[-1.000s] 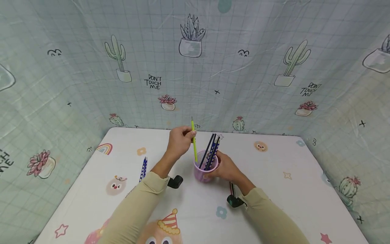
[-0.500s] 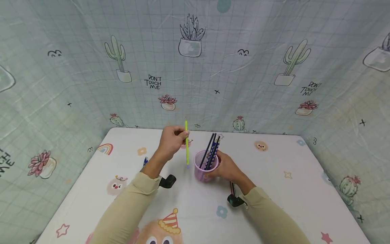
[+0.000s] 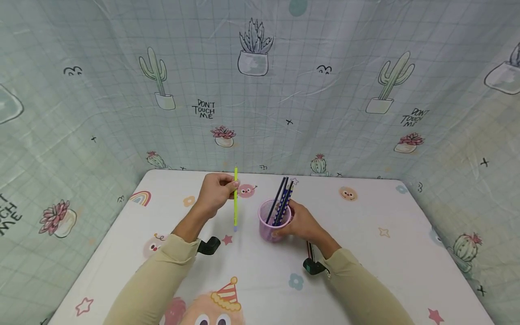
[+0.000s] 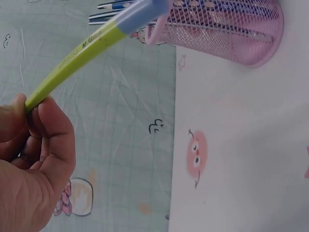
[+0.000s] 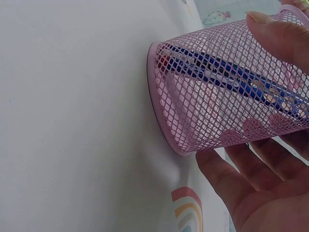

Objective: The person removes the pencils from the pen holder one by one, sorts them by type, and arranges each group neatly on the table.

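My left hand (image 3: pixel 213 193) pinches a yellow-green pencil (image 3: pixel 235 210) between thumb and fingers. The pencil stands upright above the table, point up, with its blue-purple end (image 4: pixel 142 15) down. To its right is a pink mesh pencil cup (image 3: pixel 268 233), which my right hand (image 3: pixel 302 222) grips round its far and right side. Several dark pencils (image 3: pixel 284 205), some blue with pale dots, lean inside the cup. In the right wrist view, thumb and fingers (image 5: pixel 219 174) lie along opposite sides of the mesh (image 5: pixel 217 106).
Dark pencils (image 3: pixel 310 250) lie on the white printed table (image 3: pixel 357 280) beside my right wrist, partly hidden by the wrist camera (image 3: pixel 313 266). A patterned cloth (image 3: pixel 284 90) hangs behind the table and along both sides.
The yellow-green pencil has come out of the cup and moved left with my left hand. Blue pencils on the left are now hidden behind my left arm. My right hand stays on the cup.
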A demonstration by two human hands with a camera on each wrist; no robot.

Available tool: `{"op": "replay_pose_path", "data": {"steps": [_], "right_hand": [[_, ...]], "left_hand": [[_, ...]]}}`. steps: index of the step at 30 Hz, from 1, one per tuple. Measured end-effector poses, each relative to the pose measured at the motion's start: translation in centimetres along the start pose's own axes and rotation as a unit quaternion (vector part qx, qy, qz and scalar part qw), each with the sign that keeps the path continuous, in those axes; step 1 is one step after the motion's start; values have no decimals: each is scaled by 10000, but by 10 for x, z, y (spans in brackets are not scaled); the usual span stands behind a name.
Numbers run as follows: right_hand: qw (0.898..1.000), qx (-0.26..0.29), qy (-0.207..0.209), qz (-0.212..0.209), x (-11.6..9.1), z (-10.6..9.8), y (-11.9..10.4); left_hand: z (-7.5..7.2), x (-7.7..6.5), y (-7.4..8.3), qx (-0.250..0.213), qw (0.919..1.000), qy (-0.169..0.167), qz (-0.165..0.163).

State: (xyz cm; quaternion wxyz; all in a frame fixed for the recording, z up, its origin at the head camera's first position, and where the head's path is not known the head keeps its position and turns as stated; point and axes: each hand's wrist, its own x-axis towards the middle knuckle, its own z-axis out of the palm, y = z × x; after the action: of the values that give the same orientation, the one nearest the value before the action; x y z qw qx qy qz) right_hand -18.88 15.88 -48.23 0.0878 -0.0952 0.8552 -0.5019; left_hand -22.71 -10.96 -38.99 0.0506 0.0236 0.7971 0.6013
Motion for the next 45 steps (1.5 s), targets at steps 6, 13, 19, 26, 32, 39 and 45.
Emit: {"op": "replay_pose_path", "data": {"steps": [6,13,19,26,32,39,45], "right_hand": [[10000,-17,8,7,0,1,1],[10000,-56,27,18,0,2,2],[9999,-73,17,92,1,1,1],[9999,-68,38,90,2,1,2],[10000,0,57,55,1,1,2],[9999,3,29,149,2,1,2],[9998,34,-19,211,1,0,1]], "left_hand": [[-11,-4,-9,196,9997,1,-151],[-22,-8,-20,288,9990,94,-338],[-32,-9,-32,430,9979,179,-443],[-46,-11,-44,589,9967,168,-530],[-56,-13,-55,666,9942,217,-813],[-66,-16,-69,968,9906,241,-935],[-74,-18,-82,1001,9885,273,-1105]]}}
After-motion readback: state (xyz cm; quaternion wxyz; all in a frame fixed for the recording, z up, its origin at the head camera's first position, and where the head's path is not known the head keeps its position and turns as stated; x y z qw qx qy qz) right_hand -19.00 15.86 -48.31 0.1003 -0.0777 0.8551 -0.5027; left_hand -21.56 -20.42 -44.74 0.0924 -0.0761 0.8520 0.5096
